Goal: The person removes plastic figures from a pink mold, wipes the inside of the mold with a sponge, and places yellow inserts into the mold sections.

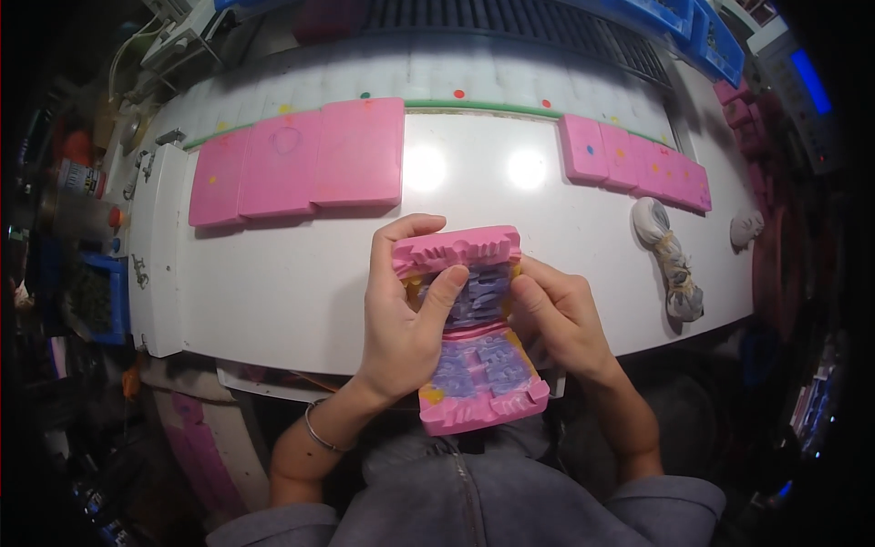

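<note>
Between my two hands, above the front edge of the white table, a pink rubber mould (486, 412) lies spread open in two halves joined across the middle. Its ridged inner faces are bluish purple, with yellow patches along the sides and pink notched ends. My left hand (401, 319) grips the upper half from the left, its thumb pressed on the inner face and its fingers behind. At the right edge my right hand (567, 319) is closed on the same half, the thumb bent near the rim. The fingers behind the mould are mostly hidden.
Three large pink slabs (283, 159) lie overlapped at the back left of the white table (273, 292). Several smaller pink blocks (629, 162) line the back right. Nearer on the right lie a tied cloth bundle (670, 260) and a whitish lump (746, 228). A blue bin (117, 296) stands left.
</note>
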Available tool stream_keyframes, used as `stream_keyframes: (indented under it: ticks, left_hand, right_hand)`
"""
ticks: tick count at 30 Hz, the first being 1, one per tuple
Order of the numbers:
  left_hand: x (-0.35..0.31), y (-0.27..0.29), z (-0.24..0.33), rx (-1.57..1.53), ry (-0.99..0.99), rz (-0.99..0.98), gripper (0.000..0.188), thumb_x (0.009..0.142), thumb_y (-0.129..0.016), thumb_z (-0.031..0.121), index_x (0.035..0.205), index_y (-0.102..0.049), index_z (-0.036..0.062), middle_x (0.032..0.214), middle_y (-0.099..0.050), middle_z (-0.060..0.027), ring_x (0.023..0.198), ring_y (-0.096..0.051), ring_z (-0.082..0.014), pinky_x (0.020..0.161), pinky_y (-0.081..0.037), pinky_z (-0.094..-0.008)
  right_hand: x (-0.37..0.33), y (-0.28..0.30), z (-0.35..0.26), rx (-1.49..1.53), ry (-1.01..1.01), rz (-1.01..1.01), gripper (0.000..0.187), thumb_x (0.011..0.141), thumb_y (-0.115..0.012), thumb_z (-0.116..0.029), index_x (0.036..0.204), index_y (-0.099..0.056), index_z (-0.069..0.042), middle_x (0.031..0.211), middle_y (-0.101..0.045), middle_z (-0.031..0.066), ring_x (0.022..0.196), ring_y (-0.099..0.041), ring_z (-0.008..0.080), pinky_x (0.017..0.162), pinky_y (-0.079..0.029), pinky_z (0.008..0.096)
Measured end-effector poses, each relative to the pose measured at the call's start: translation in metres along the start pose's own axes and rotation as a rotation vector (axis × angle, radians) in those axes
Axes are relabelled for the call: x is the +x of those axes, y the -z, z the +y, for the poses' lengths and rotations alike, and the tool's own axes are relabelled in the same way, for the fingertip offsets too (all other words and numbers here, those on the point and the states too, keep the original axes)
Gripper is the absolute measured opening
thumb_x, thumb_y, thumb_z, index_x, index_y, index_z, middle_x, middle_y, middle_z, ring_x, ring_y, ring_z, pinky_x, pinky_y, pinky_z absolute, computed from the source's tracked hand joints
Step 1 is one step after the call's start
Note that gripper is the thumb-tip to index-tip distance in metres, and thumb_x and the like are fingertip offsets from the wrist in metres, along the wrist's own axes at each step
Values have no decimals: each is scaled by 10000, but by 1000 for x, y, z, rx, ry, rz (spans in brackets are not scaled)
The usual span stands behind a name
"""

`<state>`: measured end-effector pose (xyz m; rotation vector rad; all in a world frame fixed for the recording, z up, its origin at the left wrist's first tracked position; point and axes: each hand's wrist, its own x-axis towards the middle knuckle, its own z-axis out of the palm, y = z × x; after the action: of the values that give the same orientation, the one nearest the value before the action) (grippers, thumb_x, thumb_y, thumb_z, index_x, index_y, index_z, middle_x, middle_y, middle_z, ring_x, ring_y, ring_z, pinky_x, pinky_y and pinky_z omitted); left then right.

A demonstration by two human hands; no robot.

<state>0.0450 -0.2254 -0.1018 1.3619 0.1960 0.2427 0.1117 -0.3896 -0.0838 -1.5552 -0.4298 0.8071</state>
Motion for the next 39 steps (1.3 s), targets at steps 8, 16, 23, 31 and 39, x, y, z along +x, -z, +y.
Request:
stream_keyframes:
  ticks: [8, 16, 23, 31, 39]
  left_hand:
    - [3, 1, 2, -43, 4, -45, 447, 891, -581, 100, 1255, -351, -17, 1074, -490, -87, 948, -528, -118, 846, -431, -249]
    - [3, 3, -1, -26, -18, -68, 475, 898, -581, 126, 1278, -336, -19, 1020, -530, -76, 927, -532, -105, 833, -428, -238]
    - [2, 2, -1, -162, 26, -77, 500, 907, -569, 132, 1303, -299, -12, 994, -549, -70, 910, -537, -97, 827, -428, -230]
    - [2, 1, -3, -5, -45, -116, 517, 888, -585, 110, 1304, -303, -8, 1040, -483, -85, 953, -519, -116, 842, -430, -245]
    - [-6, -4, 2, 20, -74, -30, 622, 810, -676, 101, 1305, -312, 0, 1103, -459, -122, 1040, -482, -175, 896, -409, -311]
  right_hand:
    - [-1, -9, 12, 123, 64, 31, 324, 903, -533, -54, 1205, -496, 58, 1023, -621, 87, 909, -565, 101, 817, -452, 240]
    - [1, -23, 15, 202, 127, 96, 273, 860, -591, -17, 1106, -510, 72, 973, -618, 91, 883, -576, 95, 773, -476, 245]
    - [-4, -35, 21, 153, 129, 203, 214, 876, -576, -38, 1057, -500, 47, 911, -612, 83, 820, -570, 81, 687, -466, 228]
    - [-8, -17, 15, -105, 151, 130, 382, 838, -625, -77, 1144, -418, 23, 899, -606, 167, 819, -629, 235, 710, -484, 318]
    - [-8, -14, 4, -383, 163, 87, 468, 788, -643, -18, 1191, -405, -2, 940, -591, 208, 872, -614, 347, 742, -478, 358]
